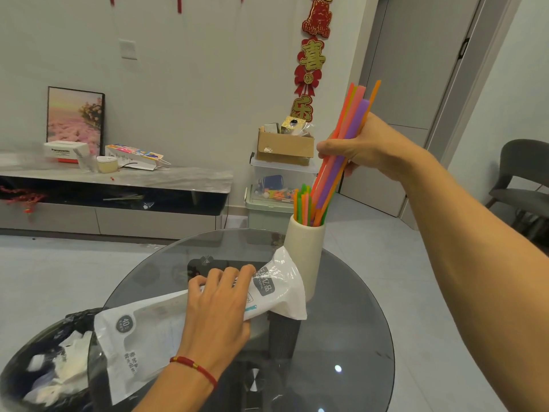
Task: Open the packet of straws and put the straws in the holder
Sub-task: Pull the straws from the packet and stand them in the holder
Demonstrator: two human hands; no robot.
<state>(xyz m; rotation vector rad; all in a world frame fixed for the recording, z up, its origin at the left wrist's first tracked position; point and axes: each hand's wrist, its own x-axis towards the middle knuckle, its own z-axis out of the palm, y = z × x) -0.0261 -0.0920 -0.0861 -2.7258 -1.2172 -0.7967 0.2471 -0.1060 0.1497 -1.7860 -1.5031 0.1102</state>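
The right hand (361, 145) is clenched around a bundle of straws (344, 156) in orange, pink, purple and green, holding it tilted so the upper ends lean to the right and far side. The lower ends of the bundle reach down into the mouth of the holder (306, 251), a cream cylinder standing upright at the far edge of the round glass desk (341, 352). Shorter green and orange straws (303, 203) already stand in the holder, just left of the gripped bundle.

The left hand (219, 304) rests palm down on the packet (154, 331), a white plastic bag with grey printing that lies slanted across the near left part of the desk. The fingers curl over the packet's far edge, gripping it against the glass. The packet's torn end (crumpled and flared open) lies up against the holder's lower wall on its left side; its other end overhangs the desk's near left rim. A red cord bracelet (194, 368) circles the left wrist.

Below the near left edge of the desk sits a bin lined with a black bag (44, 367), with white scraps inside. Far behind, a low cabinet (118, 179) runs along the wall carrying a framed picture (75, 117) and small boxes, and a cardboard box (285, 144) sits on stacked plastic containers beyond the holder.
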